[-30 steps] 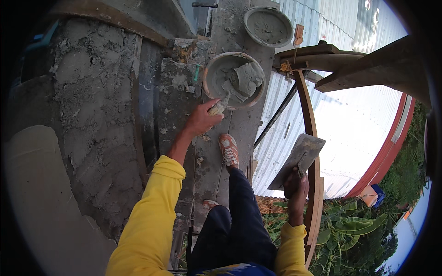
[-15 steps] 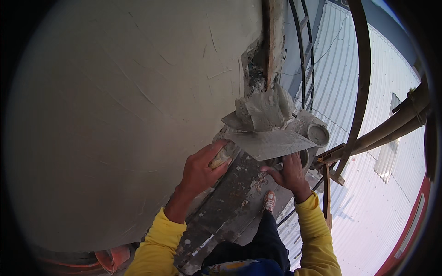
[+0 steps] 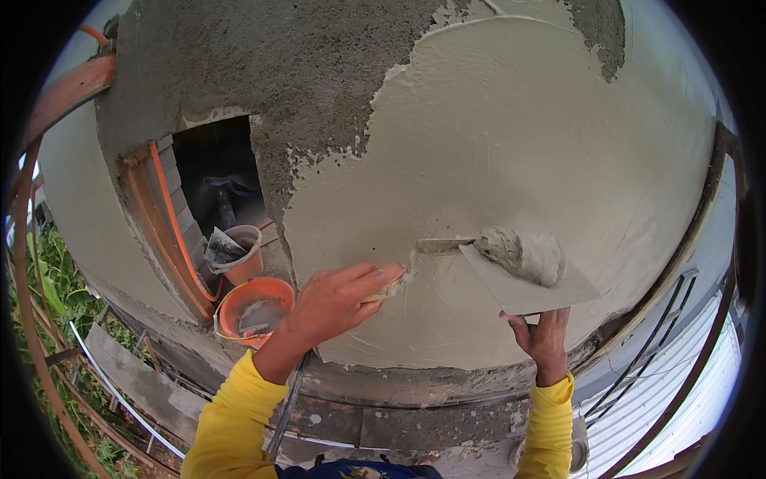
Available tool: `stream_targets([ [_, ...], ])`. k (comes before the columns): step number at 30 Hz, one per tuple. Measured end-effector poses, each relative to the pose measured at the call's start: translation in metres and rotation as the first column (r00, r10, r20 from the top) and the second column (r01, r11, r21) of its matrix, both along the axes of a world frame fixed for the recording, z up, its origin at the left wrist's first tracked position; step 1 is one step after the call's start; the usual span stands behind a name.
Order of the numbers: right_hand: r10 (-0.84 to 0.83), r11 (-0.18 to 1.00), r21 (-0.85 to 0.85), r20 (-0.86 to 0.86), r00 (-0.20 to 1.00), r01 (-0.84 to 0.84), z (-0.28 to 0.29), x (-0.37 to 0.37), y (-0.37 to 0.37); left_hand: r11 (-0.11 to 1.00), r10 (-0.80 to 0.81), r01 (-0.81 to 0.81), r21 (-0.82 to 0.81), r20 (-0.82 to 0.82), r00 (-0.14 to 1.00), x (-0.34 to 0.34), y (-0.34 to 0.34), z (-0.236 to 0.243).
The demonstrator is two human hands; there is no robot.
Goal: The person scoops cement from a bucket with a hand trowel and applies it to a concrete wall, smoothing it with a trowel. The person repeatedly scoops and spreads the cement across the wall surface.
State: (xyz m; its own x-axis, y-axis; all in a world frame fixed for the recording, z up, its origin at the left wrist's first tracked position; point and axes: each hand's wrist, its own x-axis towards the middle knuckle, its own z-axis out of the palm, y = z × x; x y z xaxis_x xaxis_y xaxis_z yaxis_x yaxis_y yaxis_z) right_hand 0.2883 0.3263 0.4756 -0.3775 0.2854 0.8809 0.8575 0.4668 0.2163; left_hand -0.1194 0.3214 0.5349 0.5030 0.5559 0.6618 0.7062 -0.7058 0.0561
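Observation:
My left hand (image 3: 339,302) is closed round the pale handle of a plastering trowel (image 3: 440,247), in front of the wall. The trowel's narrow-looking blade points right and reaches the left end of a lump of wet grey plaster (image 3: 527,255). That lump lies on a flat grey hawk (image 3: 533,297), which my right hand (image 3: 544,339) holds from below; its grip is partly hidden under the plate. Behind both tools, the wall (image 3: 495,136) carries smooth, pale fresh plaster, with rough darker grey render (image 3: 319,72) at the upper left.
An orange bucket (image 3: 231,307) with grey mix stands left of my left forearm. Behind it, another bucket (image 3: 249,262) sits by a dark wall opening (image 3: 209,152). Worn planks (image 3: 399,429) run below me. Curved-looking scaffold poles (image 3: 710,351) and a corrugated roof (image 3: 686,383) lie right.
The view has swung left from the wall's edge to its broad face and the buckets. The loaded hawk is now before the wall, with the trowel blade at its plaster.

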Motion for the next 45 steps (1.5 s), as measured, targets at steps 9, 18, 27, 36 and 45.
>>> stream_targets([
  [9,0.084,0.949,0.285,0.192,0.978,-0.137,0.133,-0.112,0.044,0.87,0.493,-0.482,-0.101,0.186,0.85,-0.117,-0.108,-0.026],
  [18,0.201,0.979,-0.037,0.352,0.914,-0.201,0.114,-0.207,0.038,0.754,0.59,-0.539,-0.375,0.747,0.305,-0.172,-0.174,-0.097],
  [27,0.187,0.98,-0.127,0.296,0.937,-0.156,0.234,-0.26,0.052,0.745,0.63,-0.5,-0.442,0.713,0.307,-0.247,-0.184,-0.123],
  [36,0.24,0.85,-0.413,-0.247,0.939,-0.326,0.488,-0.261,0.07,0.745,0.624,-0.497,-0.445,0.728,0.282,-0.273,-0.183,-0.142],
  [45,0.253,0.915,-0.157,-0.494,0.832,-0.371,0.437,-0.168,0.058,0.746,0.633,-0.389,-0.541,0.757,0.163,-0.288,-0.218,-0.147],
])
